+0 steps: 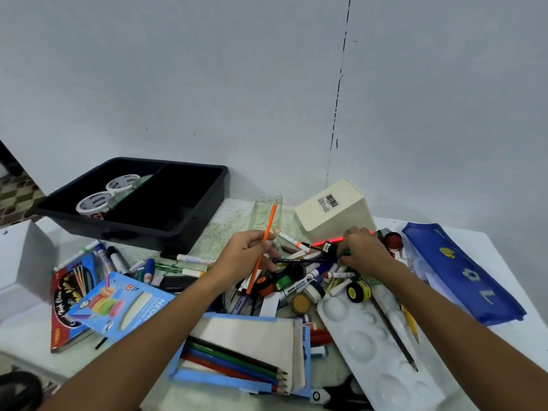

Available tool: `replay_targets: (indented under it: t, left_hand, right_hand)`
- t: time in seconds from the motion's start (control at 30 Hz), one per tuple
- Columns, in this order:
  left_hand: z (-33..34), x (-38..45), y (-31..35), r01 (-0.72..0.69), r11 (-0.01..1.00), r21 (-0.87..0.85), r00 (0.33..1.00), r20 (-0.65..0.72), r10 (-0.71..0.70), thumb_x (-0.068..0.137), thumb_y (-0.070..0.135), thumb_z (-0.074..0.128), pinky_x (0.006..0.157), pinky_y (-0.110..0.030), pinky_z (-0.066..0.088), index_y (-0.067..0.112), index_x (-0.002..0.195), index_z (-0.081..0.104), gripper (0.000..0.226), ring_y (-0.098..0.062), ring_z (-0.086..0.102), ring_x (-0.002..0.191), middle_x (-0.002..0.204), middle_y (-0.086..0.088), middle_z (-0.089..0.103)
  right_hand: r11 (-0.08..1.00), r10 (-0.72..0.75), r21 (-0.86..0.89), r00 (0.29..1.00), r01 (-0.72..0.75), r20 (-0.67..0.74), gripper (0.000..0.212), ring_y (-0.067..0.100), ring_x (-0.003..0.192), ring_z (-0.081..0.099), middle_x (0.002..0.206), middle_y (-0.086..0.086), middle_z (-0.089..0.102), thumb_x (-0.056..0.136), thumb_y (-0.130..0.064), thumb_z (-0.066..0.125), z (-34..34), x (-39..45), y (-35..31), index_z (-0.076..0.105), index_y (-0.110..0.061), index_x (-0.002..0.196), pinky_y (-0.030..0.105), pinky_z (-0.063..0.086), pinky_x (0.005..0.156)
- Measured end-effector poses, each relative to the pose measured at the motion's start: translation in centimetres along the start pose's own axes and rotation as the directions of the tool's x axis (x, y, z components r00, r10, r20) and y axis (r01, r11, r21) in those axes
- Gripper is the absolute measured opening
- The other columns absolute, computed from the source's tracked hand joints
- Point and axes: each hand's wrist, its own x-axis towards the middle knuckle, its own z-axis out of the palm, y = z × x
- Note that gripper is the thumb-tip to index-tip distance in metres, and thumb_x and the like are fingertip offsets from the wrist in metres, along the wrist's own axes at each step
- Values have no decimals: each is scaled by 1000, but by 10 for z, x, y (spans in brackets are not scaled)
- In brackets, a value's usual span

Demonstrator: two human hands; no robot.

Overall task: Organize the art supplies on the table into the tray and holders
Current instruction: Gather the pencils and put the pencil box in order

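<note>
Orange pencil (264,247) sits pinched in the left hand (247,256); the right hand (363,252) grips a pen in the pile. Tray (189,229) waits at ten o'clock. Tugging could scatter markers off the crowded desk (504,241).
</note>
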Motion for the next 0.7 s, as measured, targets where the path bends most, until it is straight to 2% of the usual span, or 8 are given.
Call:
replay_targets:
  t: [0.07,0.13,0.27,0.33,0.43,0.53,0.63,0.7]
  left_hand:
    - [-1,2,3,-10,1000,-21,1000,-9,10,99,5,47,75,-38,55,0,106,62,18,-33,67,72,91,-20,71]
    - [-2,7,5,-22,998,-61,999,-30,20,98,6,47,74,-30,56,1,100,66,19,-32,66,79,93,-21,71]
    - [4,19,12,-41,997,-60,999,10,41,97,13,52,84,-34,54,11,98,72,21,-27,66,94,100,-13,72]
    - [15,22,18,-46,996,-74,998,43,49,97,17,52,71,-27,53,16,99,73,21,-21,61,87,101,-13,70]
    - [41,22,34,-59,994,-93,990,122,70,99,16,49,62,-19,48,14,102,71,22,-13,64,86,96,-3,70]
    - [71,18,46,39,955,-295,949,309,57,102,13,41,62,-30,56,8,106,61,21,-22,68,71,92,-10,71]
    - [99,13,52,182,911,-370,884,467,13,103,16,36,48,-28,42,7,108,54,21,-18,45,47,69,-11,61]
    - [112,15,50,247,896,-370,874,484,-41,103,18,36,44,-22,30,10,103,55,21,-13,33,43,60,-6,51]
  right_hand:
    - [997,-17,78,1000,18,-13,7,23,102,48,102,1,56,84,-25,69,-7,-1,-1,71,-21,90,35,43,85]
    - [958,14,288,1000,-7,-25,5,20,89,58,86,-2,63,83,-16,70,-24,-6,-4,68,-20,80,34,48,77]
    - [696,115,718,987,1,-113,8,20,67,64,73,8,66,78,0,72,-68,-22,-19,71,-7,82,32,54,67]
    - [566,139,823,979,44,-148,11,13,59,60,67,5,65,78,3,72,-87,-32,-26,70,-6,84,27,50,61]
    - [416,161,907,976,65,-144,14,10,54,58,60,-1,65,79,4,70,-105,-46,-30,69,-6,88,23,47,54]
    - [353,228,932,958,84,-173,17,16,57,59,63,1,65,79,4,71,-108,-59,-30,68,-5,93,24,47,55]
    - [314,345,947,922,64,-177,22,28,62,62,68,9,67,78,4,72,-103,-74,-21,65,-4,98,21,44,48]
    - [379,408,925,900,-11,-157,28,24,61,62,71,12,67,79,-2,74,-94,-87,-12,63,-4,105,20,44,49]
